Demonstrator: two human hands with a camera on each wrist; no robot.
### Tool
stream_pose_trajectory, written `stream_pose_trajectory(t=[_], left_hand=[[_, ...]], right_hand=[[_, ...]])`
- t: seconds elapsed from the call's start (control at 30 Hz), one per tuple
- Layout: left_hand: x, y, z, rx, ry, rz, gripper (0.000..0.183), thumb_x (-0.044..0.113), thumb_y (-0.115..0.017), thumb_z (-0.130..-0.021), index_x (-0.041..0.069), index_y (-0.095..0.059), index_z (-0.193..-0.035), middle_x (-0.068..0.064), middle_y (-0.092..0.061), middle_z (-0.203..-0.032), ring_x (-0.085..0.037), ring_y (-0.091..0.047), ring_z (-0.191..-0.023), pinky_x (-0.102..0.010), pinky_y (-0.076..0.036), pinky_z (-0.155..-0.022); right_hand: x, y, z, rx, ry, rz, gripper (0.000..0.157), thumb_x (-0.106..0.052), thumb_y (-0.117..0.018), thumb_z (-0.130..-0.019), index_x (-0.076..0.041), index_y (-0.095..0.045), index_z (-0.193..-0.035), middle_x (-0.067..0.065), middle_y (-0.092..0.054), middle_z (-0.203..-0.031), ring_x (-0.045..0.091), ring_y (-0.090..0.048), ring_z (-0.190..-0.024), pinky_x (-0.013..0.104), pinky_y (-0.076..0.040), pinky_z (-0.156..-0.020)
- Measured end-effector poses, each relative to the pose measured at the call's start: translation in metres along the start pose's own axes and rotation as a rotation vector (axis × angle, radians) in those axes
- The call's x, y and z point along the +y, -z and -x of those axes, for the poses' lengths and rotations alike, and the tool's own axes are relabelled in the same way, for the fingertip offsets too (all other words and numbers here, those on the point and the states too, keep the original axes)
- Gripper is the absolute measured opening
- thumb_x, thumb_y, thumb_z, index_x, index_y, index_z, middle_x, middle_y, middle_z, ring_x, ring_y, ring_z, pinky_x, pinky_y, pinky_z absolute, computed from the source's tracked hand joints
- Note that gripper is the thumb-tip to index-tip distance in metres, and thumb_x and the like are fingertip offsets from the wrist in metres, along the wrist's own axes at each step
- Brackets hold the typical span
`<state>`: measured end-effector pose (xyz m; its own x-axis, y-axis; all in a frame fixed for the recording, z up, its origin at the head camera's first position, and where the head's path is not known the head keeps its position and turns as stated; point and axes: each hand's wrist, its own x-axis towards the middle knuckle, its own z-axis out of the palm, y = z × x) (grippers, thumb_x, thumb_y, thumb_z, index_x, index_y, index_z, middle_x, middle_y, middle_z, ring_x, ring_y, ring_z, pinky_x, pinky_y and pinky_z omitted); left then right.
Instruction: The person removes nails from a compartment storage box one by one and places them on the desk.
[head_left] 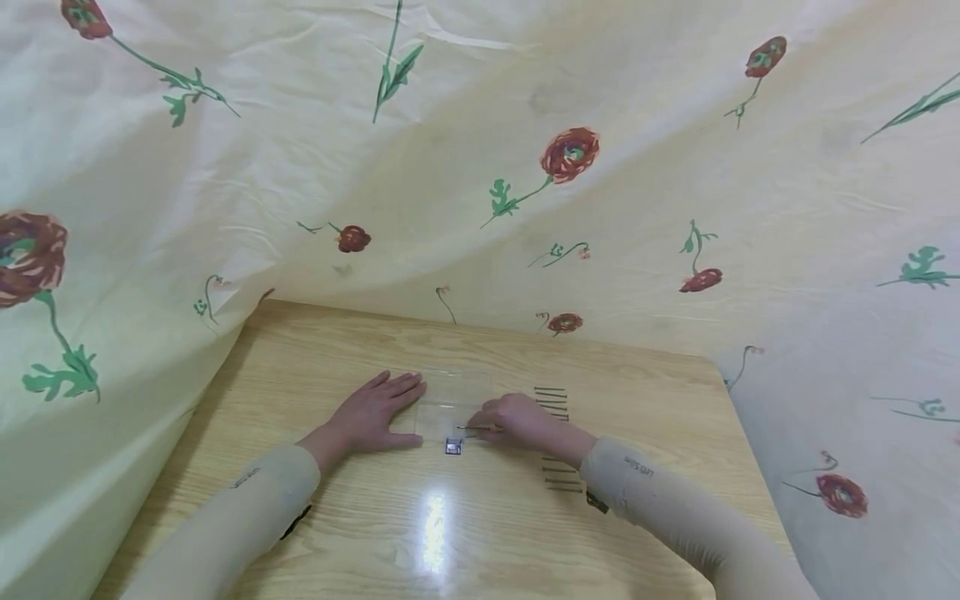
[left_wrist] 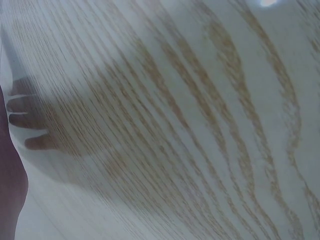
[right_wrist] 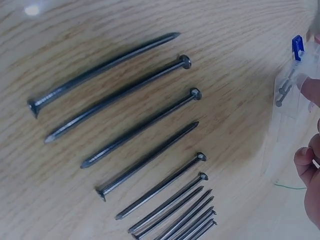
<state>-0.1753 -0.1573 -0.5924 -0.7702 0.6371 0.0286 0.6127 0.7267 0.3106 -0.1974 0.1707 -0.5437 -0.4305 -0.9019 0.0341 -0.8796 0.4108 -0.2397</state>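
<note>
A clear plastic box lies on the table, its lid folded back flat behind it. A blue latch sits at its front edge. My left hand rests with straight fingers along the box's left side, touching it. Over the box's right part, my right hand pinches a thin nail between thumb and fingers. In the right wrist view, nails lie inside the box beside the thumb. Just the edge of my left hand and its shadow appear in the left wrist view.
Several steel nails lie in a spaced column right of the box, heads pointing either way; my right forearm crosses above them. The wooden table meets a flowered cloth at its back and sides.
</note>
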Motion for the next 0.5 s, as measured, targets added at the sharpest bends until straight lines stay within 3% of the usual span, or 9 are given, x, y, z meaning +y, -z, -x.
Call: stream_pose_trajectory(t=[0.23,0.5], left_hand=[[-0.001,-0.002,-0.001,0.000,0.006,0.006,0.097,0.074,-0.062,-0.094,0.012,-0.041,-0.166,-0.006,-0.037,-0.172,-0.026,-0.035,-0.159,-0.051,-0.020,-0.133],[-0.002,-0.004,0.000,0.014,-0.002,0.008,0.097,0.073,-0.062,-0.094,0.011,-0.042,-0.165,-0.007,-0.039,-0.171,-0.028,-0.037,-0.158,-0.052,-0.021,-0.132]], right_hand=[[0.002,0.001,-0.004,-0.079,-0.013,-0.009,0.022,-0.016,-0.079,-0.099,-0.014,-0.082,-0.121,-0.003,-0.080,-0.095,0.006,-0.073,-0.080,0.019,-0.060,-0.075],[0.001,0.003,-0.011,-0.142,-0.034,-0.041,0.022,-0.013,-0.079,-0.098,-0.013,-0.082,-0.120,-0.001,-0.082,-0.109,0.011,-0.078,-0.099,0.024,-0.062,-0.089]])
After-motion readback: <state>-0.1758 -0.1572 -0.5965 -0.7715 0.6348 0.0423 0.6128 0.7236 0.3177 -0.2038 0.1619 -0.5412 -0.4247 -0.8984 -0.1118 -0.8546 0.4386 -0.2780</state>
